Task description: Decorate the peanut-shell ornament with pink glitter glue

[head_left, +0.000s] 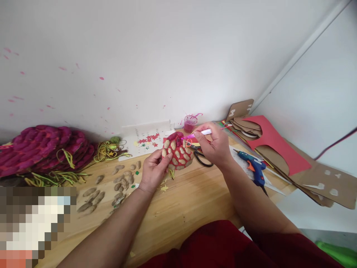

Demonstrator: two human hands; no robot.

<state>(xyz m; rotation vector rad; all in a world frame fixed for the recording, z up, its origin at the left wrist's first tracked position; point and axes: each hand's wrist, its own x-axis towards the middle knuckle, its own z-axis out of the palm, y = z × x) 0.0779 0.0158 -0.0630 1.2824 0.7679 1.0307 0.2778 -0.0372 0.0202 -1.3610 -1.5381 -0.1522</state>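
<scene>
My left hand (156, 165) grips the left edge of a round red piece (175, 160) covered with peanuts, held above the wooden table. Its upper peanuts are painted dark pink, while the others are bare tan. In my right hand (213, 145) is a white-handled brush (205, 132), closed between the fingers, with its pink tip touching the painted peanuts. Just behind the piece stands a clear cup of pink paint (190, 123). Black-handled scissors (203, 159) lie partly hidden under my right hand.
Loose peanuts (97, 197) lie at the left, near a stack of pink pieces (55, 149) and yellow-green string (108, 150). Paper with red stars (149, 139) is behind. At right are a blue glue gun (255, 167), red card (275, 143) and cut cardboard (320, 182).
</scene>
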